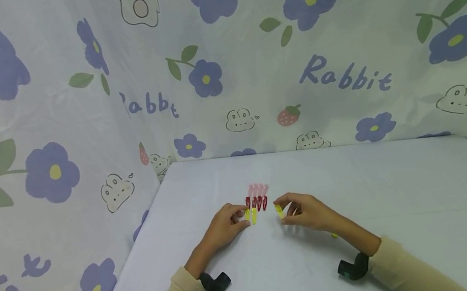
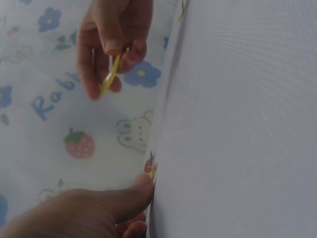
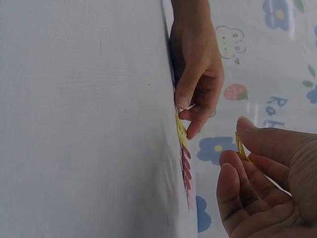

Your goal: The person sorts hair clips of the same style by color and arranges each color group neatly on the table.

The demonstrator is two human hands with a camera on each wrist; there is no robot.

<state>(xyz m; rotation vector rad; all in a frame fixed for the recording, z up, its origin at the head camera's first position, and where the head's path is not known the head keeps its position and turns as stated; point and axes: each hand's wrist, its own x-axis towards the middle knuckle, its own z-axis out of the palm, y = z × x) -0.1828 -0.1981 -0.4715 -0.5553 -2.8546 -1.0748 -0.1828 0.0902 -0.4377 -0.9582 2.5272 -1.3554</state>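
Observation:
My left hand point(image 1: 227, 224) rests at the table with thumb and fingertips pinching a yellow snap hair clip point(image 1: 247, 213). Just right of it lies a second yellow clip point(image 1: 254, 215). Raised a little above the tabletop, my right hand point(image 1: 308, 211) pinches another yellow hair clip point(image 1: 279, 211) between thumb and finger; the right wrist view shows that clip point(image 3: 240, 146) on edge. Beyond the yellow ones lies a row of red clips point(image 1: 259, 203), and behind it a row of pink clips point(image 1: 258, 189), several in each, side by side.
One more yellow piece point(image 1: 334, 234) shows on the white table point(image 1: 398, 190) beside the right forearm, which partly hides it. A black curved wrist device point(image 1: 216, 282) is worn on each arm. Patterned cloth point(image 1: 260, 84) hangs behind and at the left.

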